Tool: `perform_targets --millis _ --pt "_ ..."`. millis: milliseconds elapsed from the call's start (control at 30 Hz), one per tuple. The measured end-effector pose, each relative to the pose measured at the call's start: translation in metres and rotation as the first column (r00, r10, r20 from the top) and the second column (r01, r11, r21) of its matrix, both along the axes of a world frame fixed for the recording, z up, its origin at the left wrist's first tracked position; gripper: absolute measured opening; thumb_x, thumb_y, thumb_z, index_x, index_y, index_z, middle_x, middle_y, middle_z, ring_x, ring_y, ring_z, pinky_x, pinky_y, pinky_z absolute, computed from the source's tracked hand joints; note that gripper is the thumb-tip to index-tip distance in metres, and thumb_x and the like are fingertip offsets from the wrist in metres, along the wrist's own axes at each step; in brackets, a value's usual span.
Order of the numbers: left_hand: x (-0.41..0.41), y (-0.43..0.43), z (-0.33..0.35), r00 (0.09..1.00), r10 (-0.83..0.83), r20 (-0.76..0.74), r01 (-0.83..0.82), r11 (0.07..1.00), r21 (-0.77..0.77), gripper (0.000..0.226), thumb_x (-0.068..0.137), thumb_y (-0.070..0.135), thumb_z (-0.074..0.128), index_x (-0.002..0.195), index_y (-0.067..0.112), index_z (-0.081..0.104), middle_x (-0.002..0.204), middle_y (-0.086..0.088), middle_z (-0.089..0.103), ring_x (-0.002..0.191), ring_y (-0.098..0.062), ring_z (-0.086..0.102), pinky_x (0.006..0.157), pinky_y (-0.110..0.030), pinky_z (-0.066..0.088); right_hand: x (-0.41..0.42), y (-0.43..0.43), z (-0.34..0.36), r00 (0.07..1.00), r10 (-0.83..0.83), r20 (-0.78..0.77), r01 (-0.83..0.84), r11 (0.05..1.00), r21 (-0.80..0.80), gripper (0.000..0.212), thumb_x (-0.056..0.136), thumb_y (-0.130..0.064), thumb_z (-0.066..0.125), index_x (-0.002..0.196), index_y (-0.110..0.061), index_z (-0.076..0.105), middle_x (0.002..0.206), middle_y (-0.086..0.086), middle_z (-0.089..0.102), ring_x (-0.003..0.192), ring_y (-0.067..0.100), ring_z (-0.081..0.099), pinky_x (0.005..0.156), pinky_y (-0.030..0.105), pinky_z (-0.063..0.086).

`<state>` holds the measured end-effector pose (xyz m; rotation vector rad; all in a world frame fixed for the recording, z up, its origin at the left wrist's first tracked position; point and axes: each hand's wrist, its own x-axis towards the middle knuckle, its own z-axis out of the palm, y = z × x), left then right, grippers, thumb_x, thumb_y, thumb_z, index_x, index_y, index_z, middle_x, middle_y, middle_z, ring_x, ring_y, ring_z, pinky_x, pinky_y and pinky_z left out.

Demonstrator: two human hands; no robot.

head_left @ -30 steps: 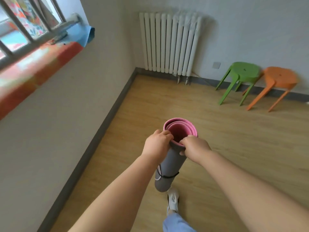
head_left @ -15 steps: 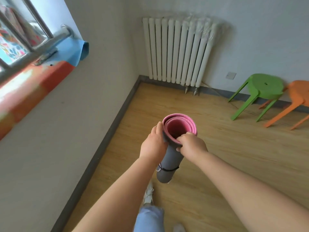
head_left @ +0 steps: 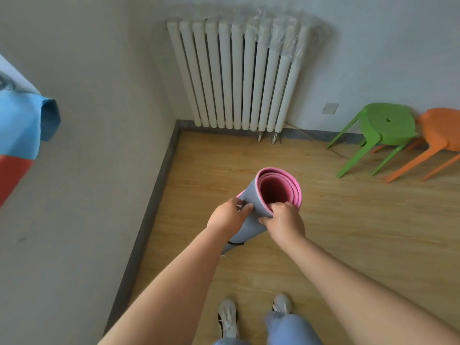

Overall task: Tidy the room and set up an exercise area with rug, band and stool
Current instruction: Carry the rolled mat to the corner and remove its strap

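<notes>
Both hands are gripping the rolled rug (head_left: 251, 215) near its top end, held upright above the wood-plank floor (head_left: 348, 232). Left hand (head_left: 227, 216) is pinching the grey outer flap; right hand (head_left: 283, 224) is clamping the rim. Rug: grey smooth outside, pink spiral inside, black strap lower down. Green stool (head_left: 383, 125) and orange stool (head_left: 443, 130) are standing well apart from it, by the wall.

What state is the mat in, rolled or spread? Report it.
Rolled. The mat shows pink spiral layers at its open end, a black strap circles it lower down, and both hands grip its top edge.

Floor (head_left: 323, 245) open ahead — stools (head_left: 388, 125) right; radiator (head_left: 239, 75) beyond.
</notes>
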<state>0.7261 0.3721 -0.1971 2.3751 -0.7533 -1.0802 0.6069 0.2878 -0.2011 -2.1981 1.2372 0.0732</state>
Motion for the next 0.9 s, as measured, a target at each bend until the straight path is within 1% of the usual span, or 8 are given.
perform_targets --millis 133,233,400,467,533,600,767,900 --pt "0.035 -0.053 -0.016 0.997 0.070 -0.020 -0.071 0.997 -0.031 0.050 0.095 0.050 0.045 0.133 0.018 0.052 0.128 -0.002 0.062 0.114 -0.022 0.058 0.090 -0.033 0.048 0.042 -0.052 -0.022 0.990 -0.091 0.106 0.083 0.994 0.076 0.017 0.076 -0.024 0.074 0.089 -0.014 0.074 0.086 0.004 0.069 0.085 0.024 0.062 0.068 0.033 0.051" --pt "0.056 -0.086 -0.026 0.989 0.147 0.007 -0.146 0.988 -0.047 0.045 0.096 0.046 0.046 0.130 0.017 0.055 0.125 -0.001 0.063 0.112 -0.023 0.059 0.087 -0.031 0.046 0.072 -0.085 -0.039 0.980 -0.138 0.141 0.117 0.982 0.149 0.018 0.073 -0.024 0.075 0.089 -0.016 0.075 0.086 0.006 0.070 0.081 0.026 0.065 0.066 0.032 0.051" --pt "0.098 -0.148 -0.071 0.963 0.269 0.011 -0.267 0.959 -0.093 0.046 0.095 0.047 0.049 0.131 0.020 0.054 0.125 0.001 0.062 0.107 -0.022 0.061 0.082 -0.030 0.047 0.124 -0.142 -0.078 0.939 -0.263 0.220 0.190 0.933 0.306 0.015 0.074 -0.016 0.076 0.089 -0.011 0.076 0.082 0.005 0.073 0.076 0.025 0.067 0.064 0.029 0.047" --pt "0.114 -0.166 -0.096 0.956 0.295 0.005 -0.293 0.950 -0.108 0.047 0.094 0.049 0.049 0.132 0.022 0.053 0.127 0.000 0.060 0.107 -0.020 0.061 0.080 -0.028 0.044 0.140 -0.159 -0.099 0.916 -0.321 0.242 0.216 0.901 0.377 0.016 0.073 -0.015 0.077 0.089 -0.011 0.076 0.082 0.005 0.075 0.078 0.025 0.069 0.069 0.032 0.052" --pt "0.132 -0.181 -0.123 0.952 0.305 -0.006 -0.304 0.946 -0.117 0.044 0.094 0.048 0.049 0.132 0.027 0.052 0.128 0.000 0.059 0.108 -0.018 0.060 0.083 -0.029 0.045 0.157 -0.175 -0.123 0.886 -0.389 0.251 0.253 0.860 0.443 0.018 0.071 -0.014 0.078 0.089 -0.012 0.076 0.083 0.004 0.075 0.081 0.024 0.070 0.076 0.037 0.056" --pt "0.150 -0.198 -0.155 0.960 0.280 -0.003 -0.278 0.953 -0.117 0.040 0.096 0.043 0.048 0.133 0.030 0.051 0.131 0.001 0.056 0.107 -0.018 0.060 0.086 -0.030 0.046 0.171 -0.189 -0.151 0.845 -0.465 0.264 0.287 0.811 0.510 0.017 0.071 -0.010 0.078 0.088 -0.013 0.076 0.082 0.002 0.075 0.080 0.023 0.070 0.078 0.036 0.054" --pt "0.182 -0.229 -0.233 0.992 0.118 0.038 -0.115 0.990 -0.086 0.041 0.100 0.032 0.040 0.141 0.033 0.043 0.140 0.005 0.044 0.117 -0.016 0.054 0.095 -0.027 0.041 0.182 -0.224 -0.217 0.745 -0.615 0.259 0.336 0.680 0.651 0.019 0.074 -0.002 0.078 0.087 -0.015 0.073 0.079 -0.002 0.071 0.074 0.014 0.065 0.073 0.026 0.050" --pt "0.178 -0.261 -0.314 0.997 0.002 0.075 0.003 0.998 -0.063 0.044 0.100 0.028 0.038 0.144 0.034 0.040 0.148 0.007 0.038 0.130 -0.021 0.041 0.107 -0.032 0.036 0.173 -0.259 -0.299 0.724 -0.652 0.225 0.358 0.634 0.685 0.022 0.078 -0.001 0.075 0.092 -0.017 0.070 0.078 -0.011 0.068 0.065 0.000 0.064 0.061 0.018 0.050"
